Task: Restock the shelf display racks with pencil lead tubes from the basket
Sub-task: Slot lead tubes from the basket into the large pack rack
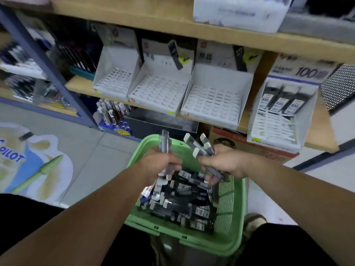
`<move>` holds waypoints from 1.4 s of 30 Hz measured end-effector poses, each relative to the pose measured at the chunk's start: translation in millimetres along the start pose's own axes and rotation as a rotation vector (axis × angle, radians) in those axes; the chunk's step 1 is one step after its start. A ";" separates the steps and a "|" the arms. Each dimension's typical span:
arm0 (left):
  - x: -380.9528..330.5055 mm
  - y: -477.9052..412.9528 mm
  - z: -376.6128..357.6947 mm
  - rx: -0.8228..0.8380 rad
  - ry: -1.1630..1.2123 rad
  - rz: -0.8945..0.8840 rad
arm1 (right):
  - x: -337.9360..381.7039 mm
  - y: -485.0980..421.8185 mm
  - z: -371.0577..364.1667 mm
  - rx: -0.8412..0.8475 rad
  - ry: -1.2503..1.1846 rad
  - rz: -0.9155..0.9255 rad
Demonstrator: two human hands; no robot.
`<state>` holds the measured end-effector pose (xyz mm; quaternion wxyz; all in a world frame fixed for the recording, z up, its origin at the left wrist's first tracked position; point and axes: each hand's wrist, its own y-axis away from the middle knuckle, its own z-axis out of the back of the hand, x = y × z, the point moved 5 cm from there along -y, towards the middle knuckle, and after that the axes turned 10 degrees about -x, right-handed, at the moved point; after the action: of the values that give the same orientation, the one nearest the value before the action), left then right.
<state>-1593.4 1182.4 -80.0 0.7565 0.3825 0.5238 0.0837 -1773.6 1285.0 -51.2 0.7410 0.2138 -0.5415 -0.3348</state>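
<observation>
Two bundles of pencil lead tubes (pixel 199 145) are lifted clear of the green basket (pixel 172 230). Our left hand (pixel 159 164) grips a few upright and our right hand (pixel 224 162) clasps a fanned handful, probably so we can fill slots from either side. Most tubes lie heaped in the basket near us, slim and dark, with white caps and "100" labels. Three white slotted display racks (pixel 161 91) stand empty on the far shelf (pixel 80 84); a fourth rack (pixel 282 112), further right, holds a few.

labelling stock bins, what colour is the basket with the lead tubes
Light green basket, best seen in the head view.
</observation>
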 end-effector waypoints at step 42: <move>-158.6 64.2 -149.3 -0.062 0.261 -0.079 | 29.5 93.6 123.3 -0.221 -0.540 0.207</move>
<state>-1773.0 1216.6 54.6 0.6963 0.3236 0.6295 0.1189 -1859.9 1333.2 71.7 0.6191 -0.0211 -0.6982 -0.3590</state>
